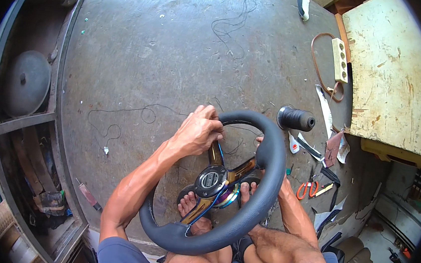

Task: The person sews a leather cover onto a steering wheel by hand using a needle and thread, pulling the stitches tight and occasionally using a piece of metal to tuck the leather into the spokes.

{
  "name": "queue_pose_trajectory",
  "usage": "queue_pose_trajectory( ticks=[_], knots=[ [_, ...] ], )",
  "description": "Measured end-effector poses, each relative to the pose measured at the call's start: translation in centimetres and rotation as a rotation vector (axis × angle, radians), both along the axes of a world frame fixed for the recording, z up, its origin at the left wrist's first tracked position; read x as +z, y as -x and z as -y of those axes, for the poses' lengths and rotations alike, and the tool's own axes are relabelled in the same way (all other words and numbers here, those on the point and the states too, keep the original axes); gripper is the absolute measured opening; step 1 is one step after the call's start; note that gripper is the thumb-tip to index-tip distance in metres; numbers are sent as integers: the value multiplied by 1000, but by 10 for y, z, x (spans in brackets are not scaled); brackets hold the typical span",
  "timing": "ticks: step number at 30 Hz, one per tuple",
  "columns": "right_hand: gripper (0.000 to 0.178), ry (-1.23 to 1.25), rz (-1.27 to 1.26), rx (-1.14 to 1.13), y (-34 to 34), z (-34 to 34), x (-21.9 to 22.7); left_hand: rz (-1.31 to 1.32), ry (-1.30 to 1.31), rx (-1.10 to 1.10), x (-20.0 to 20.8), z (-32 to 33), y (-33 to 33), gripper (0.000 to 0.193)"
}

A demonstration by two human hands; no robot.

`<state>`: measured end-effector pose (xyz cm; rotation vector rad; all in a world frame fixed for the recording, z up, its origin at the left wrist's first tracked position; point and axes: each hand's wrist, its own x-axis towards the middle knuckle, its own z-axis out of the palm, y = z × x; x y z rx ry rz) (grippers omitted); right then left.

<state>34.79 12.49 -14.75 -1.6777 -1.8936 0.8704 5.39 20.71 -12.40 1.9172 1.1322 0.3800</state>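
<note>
A steering wheel (269, 187) with a black leather-like rim and shiny gold-and-blue spokes rests tilted over my legs and feet. My left hand (199, 130) is closed at the rim's upper left, its fingertips pressed together by the top spoke; whether they also pinch a thread is hidden. Behind the rim's right side, my right hand (259, 140) grips it, with only a few fingertips showing inside. Dark thread (122, 111) trails over the floor leftward from near my left hand. Light stitching shows along the rim's lower inner edge.
On the right floor lie a black thread spool (295, 119), orange-handled scissors (307, 189), a small white bottle (293, 145) and scraps. A power strip (340, 60) stands by a worn cream panel (393, 72). At left is a metal-framed shelf (26, 123); a cutter-like tool (88, 196) lies beside it.
</note>
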Motion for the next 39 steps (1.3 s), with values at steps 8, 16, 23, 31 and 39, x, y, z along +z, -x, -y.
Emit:
queue_pose_trajectory(
  ticks=[8, 16, 23, 31, 39],
  knots=[
    [20, -4, 180, -124, -33, 25, 22, 261, 270, 154, 35, -3, 9, 9],
    [30, 78, -21, 11, -8, 12, 36, 252, 276, 117, 36, 1, 2, 9],
    [35, 115, -237, 340, 66, -54, 8, 357, 331, 207, 28, 11, -7, 12],
    [26, 412, -197, 148, -4, -22, 30, 147, 86, 209, -15, 29, -19, 12],
    [22, 493, -329, 156, 16, 67, 29, -252, 238, 49, -2, 9, -22, 15]
  ],
)
